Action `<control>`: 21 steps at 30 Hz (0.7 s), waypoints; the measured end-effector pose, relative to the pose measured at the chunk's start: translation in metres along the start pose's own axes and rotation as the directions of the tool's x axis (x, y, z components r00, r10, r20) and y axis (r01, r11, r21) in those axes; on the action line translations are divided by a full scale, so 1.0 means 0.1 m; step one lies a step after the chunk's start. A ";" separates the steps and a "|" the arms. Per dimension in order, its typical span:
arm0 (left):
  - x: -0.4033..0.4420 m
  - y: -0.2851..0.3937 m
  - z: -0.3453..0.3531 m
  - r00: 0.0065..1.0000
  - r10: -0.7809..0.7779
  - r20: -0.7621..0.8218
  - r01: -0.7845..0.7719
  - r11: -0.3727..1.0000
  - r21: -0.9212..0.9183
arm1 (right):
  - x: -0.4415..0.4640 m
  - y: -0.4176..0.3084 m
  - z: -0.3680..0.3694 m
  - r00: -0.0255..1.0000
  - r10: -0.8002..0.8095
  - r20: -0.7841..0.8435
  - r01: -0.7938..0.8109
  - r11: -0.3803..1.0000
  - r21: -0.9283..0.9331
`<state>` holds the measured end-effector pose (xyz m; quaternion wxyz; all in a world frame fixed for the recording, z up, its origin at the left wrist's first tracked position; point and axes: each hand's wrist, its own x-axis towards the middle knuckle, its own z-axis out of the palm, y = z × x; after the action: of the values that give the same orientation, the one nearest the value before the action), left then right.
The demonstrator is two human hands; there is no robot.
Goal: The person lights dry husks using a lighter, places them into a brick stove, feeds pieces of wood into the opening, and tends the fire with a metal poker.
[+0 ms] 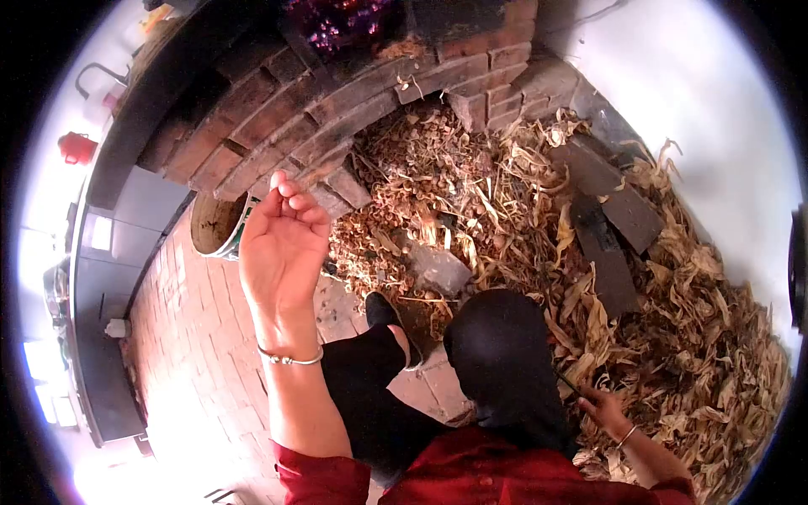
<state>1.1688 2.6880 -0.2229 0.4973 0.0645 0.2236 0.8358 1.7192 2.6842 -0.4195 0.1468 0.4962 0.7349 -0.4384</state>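
Note:
My left hand (286, 231) is raised in front of the brick hearth, palm toward me and fingers loosely curled. Nothing shows in its palm. Beyond the wrist stands a round bucket (215, 225), partly covered by the hand. At lower right, my right hand (604, 410) is closed around a thin dark stick-like thing (569, 384) beside my knee. Only a short length of that thing shows, so its kind is unclear. Dry corn husks (673, 362) lie heaped around this hand.
A curved brick hearth (278, 118) crosses the top, with glowing embers (341, 25) above it. Chips and husks (421, 160) fill its arched opening. Dark boards (610, 202) lie on the husks by the white wall (707, 101). Tiled floor (194, 337) stretches left.

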 end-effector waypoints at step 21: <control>0.07 -0.17 0.02 0.998 -0.010 -0.065 0.013 0.999 0.044 | 1.75 -1.28 0.08 0.982 -0.169 -0.081 0.165 0.577 0.800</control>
<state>1.1795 2.7019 -0.2293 0.4929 0.0473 0.2585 0.8294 1.5262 2.7669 -0.4738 -0.1328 0.4367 0.5016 -0.7349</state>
